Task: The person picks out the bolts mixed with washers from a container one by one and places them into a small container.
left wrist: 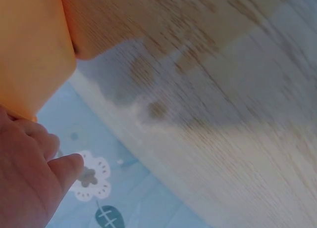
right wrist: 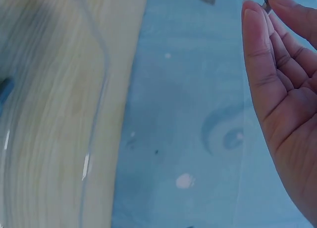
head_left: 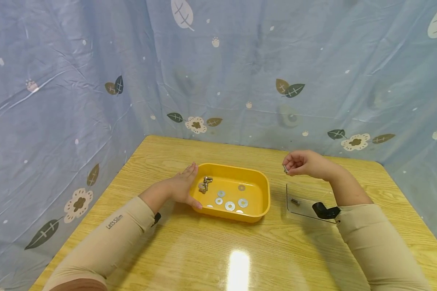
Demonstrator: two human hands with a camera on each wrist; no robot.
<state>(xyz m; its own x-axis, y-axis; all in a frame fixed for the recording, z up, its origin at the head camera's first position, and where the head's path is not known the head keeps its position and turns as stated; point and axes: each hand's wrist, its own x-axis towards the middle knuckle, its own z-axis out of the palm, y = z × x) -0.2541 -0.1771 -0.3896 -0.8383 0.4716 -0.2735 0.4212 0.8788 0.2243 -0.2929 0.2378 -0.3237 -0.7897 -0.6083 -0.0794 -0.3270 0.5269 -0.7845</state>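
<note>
In the head view my left hand [head_left: 182, 188] rests against the left end of a yellow tray [head_left: 256, 218], its fingers fairly straight along the side and the thumb at the front rim. Inside the tray, a small heap of bolts [head_left: 205, 184] lies at the left, with several flat washers [head_left: 230, 206] spread over the floor. My right hand [head_left: 307, 165] is raised beyond a clear plastic box [head_left: 306, 216], pinching a small metal bolt [head_left: 285, 169] between thumb and fingertips. The right wrist view shows part of that bolt [right wrist: 267, 1] at the fingertips. Another bolt [head_left: 295, 201] lies in the clear box.
Tray and box stand on a wood-grain table [head_left: 189, 250], with a gap between them. A blue patterned curtain [head_left: 233, 72] hangs behind the table and along its sides. A black wrist camera mount [head_left: 325, 211] on the right forearm overlaps the box.
</note>
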